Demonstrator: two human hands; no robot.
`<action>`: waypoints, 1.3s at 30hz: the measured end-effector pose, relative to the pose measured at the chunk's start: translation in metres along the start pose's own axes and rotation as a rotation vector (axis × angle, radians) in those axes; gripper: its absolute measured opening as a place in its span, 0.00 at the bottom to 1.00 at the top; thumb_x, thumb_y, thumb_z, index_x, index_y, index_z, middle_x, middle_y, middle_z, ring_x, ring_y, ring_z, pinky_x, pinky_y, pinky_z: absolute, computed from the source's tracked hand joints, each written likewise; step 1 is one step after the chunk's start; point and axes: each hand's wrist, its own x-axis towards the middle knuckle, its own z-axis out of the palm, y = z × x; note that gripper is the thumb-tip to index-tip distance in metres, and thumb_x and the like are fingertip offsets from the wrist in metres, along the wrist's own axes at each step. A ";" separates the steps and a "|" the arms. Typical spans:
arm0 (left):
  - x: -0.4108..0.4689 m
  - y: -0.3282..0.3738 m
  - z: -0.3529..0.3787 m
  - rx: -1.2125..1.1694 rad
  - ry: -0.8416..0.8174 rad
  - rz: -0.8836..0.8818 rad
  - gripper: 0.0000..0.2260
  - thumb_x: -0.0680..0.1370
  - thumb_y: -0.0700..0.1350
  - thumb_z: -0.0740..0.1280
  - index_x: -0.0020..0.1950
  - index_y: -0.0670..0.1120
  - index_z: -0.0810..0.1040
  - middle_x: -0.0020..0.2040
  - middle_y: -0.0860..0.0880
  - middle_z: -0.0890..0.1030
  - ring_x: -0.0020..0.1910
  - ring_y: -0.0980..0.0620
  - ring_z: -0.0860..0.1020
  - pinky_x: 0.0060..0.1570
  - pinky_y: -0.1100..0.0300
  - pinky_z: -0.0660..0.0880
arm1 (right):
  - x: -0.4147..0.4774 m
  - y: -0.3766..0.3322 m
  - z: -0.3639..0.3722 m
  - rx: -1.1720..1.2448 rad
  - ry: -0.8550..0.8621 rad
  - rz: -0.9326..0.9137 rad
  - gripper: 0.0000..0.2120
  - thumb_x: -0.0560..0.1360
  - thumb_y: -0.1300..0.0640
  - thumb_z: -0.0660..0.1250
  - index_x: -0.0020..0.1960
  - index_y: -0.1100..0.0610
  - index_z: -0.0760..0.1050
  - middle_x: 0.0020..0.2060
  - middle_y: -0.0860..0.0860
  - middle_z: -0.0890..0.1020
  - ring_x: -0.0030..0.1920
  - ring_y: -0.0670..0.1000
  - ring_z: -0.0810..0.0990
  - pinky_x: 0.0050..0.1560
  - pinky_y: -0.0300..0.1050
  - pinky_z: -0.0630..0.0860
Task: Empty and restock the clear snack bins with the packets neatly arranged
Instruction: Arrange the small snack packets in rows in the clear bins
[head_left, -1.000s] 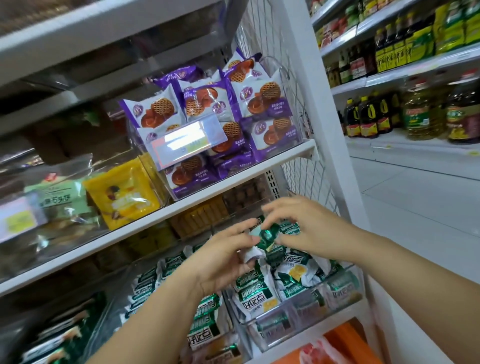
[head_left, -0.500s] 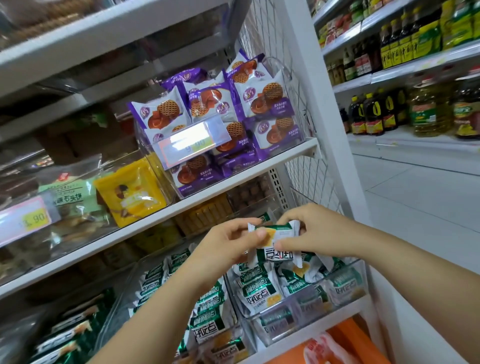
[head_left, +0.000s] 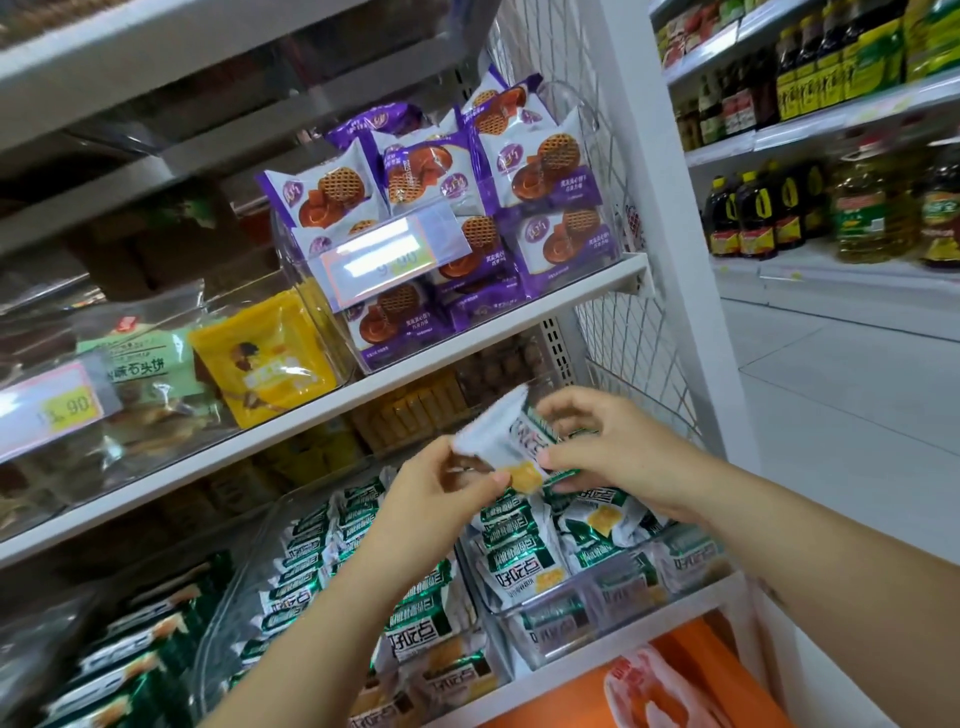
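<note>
Held packet (head_left: 493, 436): small, white with green print and a yellow-orange patch at its lower corner; plain white side tilted up and left, printed side facing right. It is in the air just above the right-hand clear bin (head_left: 587, 618), between the two hands. Left hand (head_left: 436, 488) pinches the packet's lower left edge with thumb and fingertips; right hand (head_left: 613, 452) grasps its right side, fingers curled over the top and thumb below. Both forearms come in from bottom of view. The right-hand bin sits at the right end of a white lower shelf (head_left: 597, 660) and holds loose, jumbled green-and-white packets (head_left: 519, 566) of the same kind. Just left of it, a second clear bin (head_left: 234, 587) with matching packets standing in neat rows (head_left: 311, 551). Setting: shop aisle, white metal shelving, a wire mesh panel (head_left: 644, 353) closing the right end, pale tiled floor (head_left: 841, 426) beyond. On the shelf above (head_left: 467, 338): purple-and-white waffle packets (head_left: 545, 171) heaped in a clear bin with a glare-washed price label (head_left: 387, 260) on its front; left of that a yellow packet (head_left: 265, 358) and a pale green packet (head_left: 137, 358) behind clear plastic, blurred. Across the aisle, shelves of oil bottles (head_left: 748, 218). Below the lower shelf, something orange (head_left: 727, 670), only partly seen. The left forearm crosses in front of the neat rows.
</note>
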 end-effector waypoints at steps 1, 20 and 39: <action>-0.003 -0.007 -0.003 0.174 0.010 0.028 0.07 0.74 0.46 0.72 0.50 0.54 0.78 0.49 0.56 0.82 0.48 0.58 0.80 0.51 0.61 0.75 | 0.000 0.002 -0.001 -0.118 -0.040 -0.021 0.15 0.72 0.67 0.70 0.53 0.51 0.77 0.49 0.48 0.81 0.45 0.53 0.84 0.47 0.51 0.82; -0.030 -0.071 0.002 0.673 -0.040 0.350 0.12 0.79 0.53 0.61 0.62 0.60 0.76 0.59 0.64 0.70 0.62 0.66 0.62 0.60 0.75 0.54 | 0.001 0.056 0.031 -0.986 -0.305 -0.170 0.12 0.74 0.50 0.70 0.56 0.47 0.79 0.44 0.39 0.67 0.48 0.42 0.71 0.49 0.42 0.68; 0.033 -0.033 0.044 0.704 -0.176 0.329 0.12 0.80 0.51 0.62 0.62 0.56 0.77 0.62 0.57 0.76 0.66 0.56 0.69 0.71 0.48 0.60 | 0.018 0.053 -0.056 -1.323 -0.201 0.127 0.29 0.73 0.71 0.58 0.65 0.43 0.74 0.54 0.47 0.77 0.52 0.48 0.76 0.48 0.44 0.75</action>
